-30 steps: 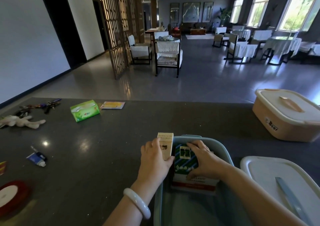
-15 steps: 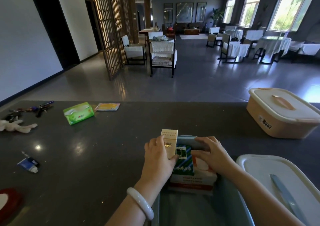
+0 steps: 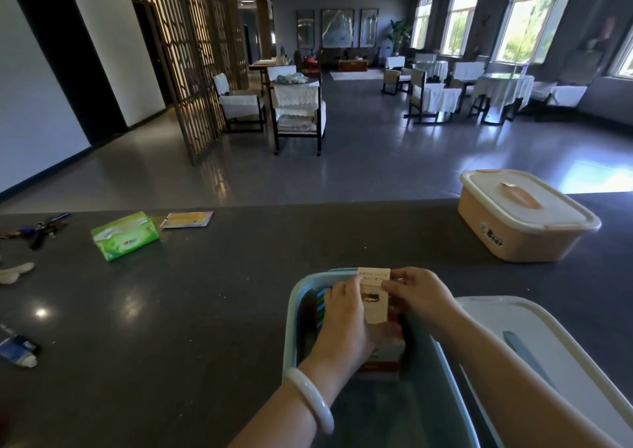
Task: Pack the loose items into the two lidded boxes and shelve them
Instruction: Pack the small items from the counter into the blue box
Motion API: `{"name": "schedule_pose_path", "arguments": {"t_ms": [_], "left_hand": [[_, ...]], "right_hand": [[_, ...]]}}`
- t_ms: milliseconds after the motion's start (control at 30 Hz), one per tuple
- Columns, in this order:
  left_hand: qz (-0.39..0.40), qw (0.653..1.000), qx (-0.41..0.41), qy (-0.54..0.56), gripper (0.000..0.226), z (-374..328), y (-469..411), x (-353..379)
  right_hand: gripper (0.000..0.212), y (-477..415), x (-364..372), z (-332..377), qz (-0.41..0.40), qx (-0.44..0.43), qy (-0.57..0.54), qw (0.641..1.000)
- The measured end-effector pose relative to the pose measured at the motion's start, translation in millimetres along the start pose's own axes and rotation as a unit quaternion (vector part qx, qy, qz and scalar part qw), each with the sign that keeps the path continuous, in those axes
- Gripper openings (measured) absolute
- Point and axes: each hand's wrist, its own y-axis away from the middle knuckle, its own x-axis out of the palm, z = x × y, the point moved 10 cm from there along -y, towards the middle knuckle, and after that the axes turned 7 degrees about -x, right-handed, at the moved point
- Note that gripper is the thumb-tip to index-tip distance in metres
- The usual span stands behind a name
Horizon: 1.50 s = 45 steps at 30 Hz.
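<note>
An open blue box [image 3: 291, 314] stands on the dark counter at the near edge. Over it, my left hand [image 3: 346, 324] and my right hand [image 3: 419, 296] both hold a small cream carton [image 3: 374, 293] upright, pinching it from either side. Under the hands, inside the box, stands a larger white, red and green carton [image 3: 387, 353], mostly hidden. The box's white lid [image 3: 548, 338] lies to the right. A closed peach box [image 3: 520, 218] with a white lid sits at the far right.
Loose on the counter's left side are a green tissue pack [image 3: 125, 236], a yellow card packet [image 3: 187, 219], keys [image 3: 41, 226], a white plush toy [image 3: 13, 272] and a blue-white tube [image 3: 19, 350]. Beyond the counter's far edge is floor with chairs and tables.
My left hand has carried the small cream carton rightward over the box. My right hand has left the larger carton and now pinches the cream one too.
</note>
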Motion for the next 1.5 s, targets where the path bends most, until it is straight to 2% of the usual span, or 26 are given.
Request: {"name": "schedule_pose_path", "arguments": {"t_ms": [67, 167, 400, 467, 600, 733, 933, 1167, 1500], "left_hand": [[0.054, 0.998, 0.009, 0.024, 0.098, 0.0, -0.5, 9.3], [0.125, 0.992, 0.027, 0.001, 0.116, 3.0, -5.6, 15.4], [0.189, 0.981, 0.020, -0.037, 0.115, 13.6, -16.5, 17.9], [0.184, 0.981, 0.010, -0.055, 0.114, 16.5, -16.9, 19.8], [0.166, 0.980, -0.008, -0.112, 0.113, 18.4, -19.3, 24.2], [0.172, 0.980, -0.010, -0.102, 0.109, 21.2, -21.3, 31.8], [0.187, 0.973, -0.012, -0.132, 0.097, 17.8, -22.8, 38.2], [0.168, 0.973, 0.018, -0.159, 0.103, 26.1, -25.9, 45.5], [0.144, 0.972, 0.041, -0.180, 0.094, 27.5, -29.6, 46.3]], "right_hand": [[0.016, 1.2, -5.1, -2.0, 0.000, 0.012, -0.024, 1.000], [0.017, -1.5, -8.0, -5.3, 0.023, 0.015, -0.008, 1.000], [0.027, -3.4, -2.7, -5.5, 0.063, 0.002, 0.035, 0.997], [0.027, -3.4, -4.2, -3.9, 0.054, -0.014, 0.068, 0.996], [0.032, -5.3, -26.2, 0.1, -0.045, -0.065, 0.164, 0.983], [0.042, -4.5, -22.4, -6.3, -0.025, -0.068, 0.258, 0.963], [0.042, 4.8, -10.1, -19.4, 0.016, -0.069, 0.214, 0.974], [0.043, 8.0, -12.8, -22.6, 0.006, -0.062, 0.183, 0.981], [0.045, 7.5, -10.8, -21.7, 0.011, -0.058, 0.188, 0.980]]}}
